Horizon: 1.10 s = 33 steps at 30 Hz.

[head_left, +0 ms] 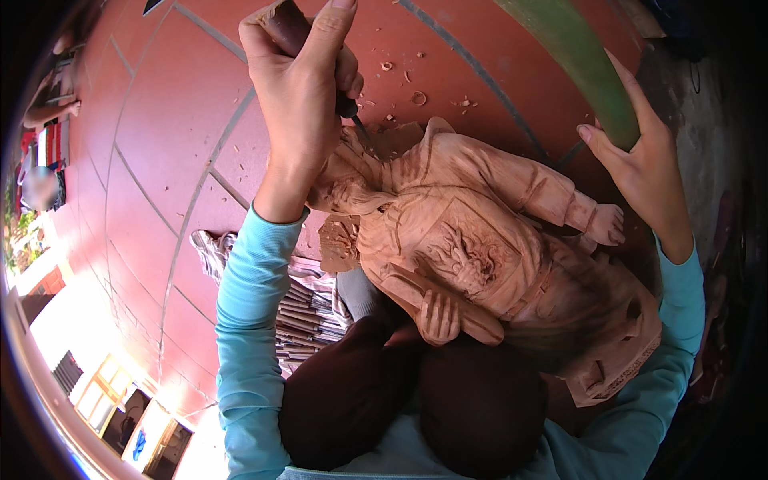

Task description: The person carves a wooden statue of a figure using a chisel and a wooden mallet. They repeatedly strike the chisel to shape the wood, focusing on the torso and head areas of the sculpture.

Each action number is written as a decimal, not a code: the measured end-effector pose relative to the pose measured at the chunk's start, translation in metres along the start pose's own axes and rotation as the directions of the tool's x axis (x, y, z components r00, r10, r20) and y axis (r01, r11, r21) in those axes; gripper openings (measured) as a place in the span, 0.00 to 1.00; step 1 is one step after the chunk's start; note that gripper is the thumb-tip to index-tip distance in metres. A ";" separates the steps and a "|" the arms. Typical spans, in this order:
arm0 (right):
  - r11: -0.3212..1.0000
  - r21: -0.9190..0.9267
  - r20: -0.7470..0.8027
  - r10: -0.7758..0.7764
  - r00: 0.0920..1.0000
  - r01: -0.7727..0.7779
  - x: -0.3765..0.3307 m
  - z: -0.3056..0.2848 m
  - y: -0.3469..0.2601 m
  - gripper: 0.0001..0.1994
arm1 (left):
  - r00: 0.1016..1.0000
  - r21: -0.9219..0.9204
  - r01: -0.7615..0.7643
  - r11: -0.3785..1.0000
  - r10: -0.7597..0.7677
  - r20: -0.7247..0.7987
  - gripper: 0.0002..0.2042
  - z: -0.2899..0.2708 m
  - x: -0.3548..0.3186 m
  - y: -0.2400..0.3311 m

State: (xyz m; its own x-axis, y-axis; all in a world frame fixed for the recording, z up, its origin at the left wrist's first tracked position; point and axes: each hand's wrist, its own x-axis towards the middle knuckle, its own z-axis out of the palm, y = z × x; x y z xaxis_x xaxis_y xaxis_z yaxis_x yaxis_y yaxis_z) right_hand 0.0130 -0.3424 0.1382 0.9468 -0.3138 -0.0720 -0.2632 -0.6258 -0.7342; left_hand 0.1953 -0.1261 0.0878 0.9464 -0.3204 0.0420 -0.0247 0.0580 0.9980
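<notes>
— What's around the wooden figure [480,248]?
— It lies across the person's knees. Wood shavings [416,98] dot the red floor [160,160]; chisels on a cloth [308,320] lie left.
— And the hands?
— The left hand [300,88] is clenched around a carving chisel [308,48]; the right hand [640,160] is spread open, near the figure.

Single head-worn fisheye, pointing steeply down over the person's lap and forearms at close range; the carved wooden figure [488,256] fills mid-frame. The red tiled floor [160,160] curves away toward the upper left, and straight tile joints bend near the rim. No second view, so nothing overlaps.
</notes>
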 end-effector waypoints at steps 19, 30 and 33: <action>0.826 -0.383 0.276 -0.325 0.905 0.413 0.078 0.001 -0.091 0.30 | 0.992 -0.142 0.124 0.982 -0.119 0.045 0.18 -0.014 -0.016 -0.005; 0.792 -0.331 0.226 -0.461 0.858 0.512 0.088 0.005 -0.097 0.30 | 0.981 -0.157 0.191 0.969 -0.193 -0.001 0.19 -0.015 -0.016 -0.007; 0.881 -0.266 0.229 -0.337 0.913 0.392 0.083 0.000 -0.102 0.30 | 0.977 -0.149 0.211 0.966 -0.211 0.015 0.19 -0.013 -0.014 -0.009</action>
State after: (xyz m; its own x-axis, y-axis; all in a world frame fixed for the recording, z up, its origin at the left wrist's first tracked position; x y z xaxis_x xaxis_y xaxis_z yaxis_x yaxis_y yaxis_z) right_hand 0.1186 -0.3042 0.2070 0.9958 0.0880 0.0268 0.0897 -0.8642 -0.4951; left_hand 0.1863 -0.1099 0.0779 0.9254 -0.3394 -0.1686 0.2236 0.1297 0.9660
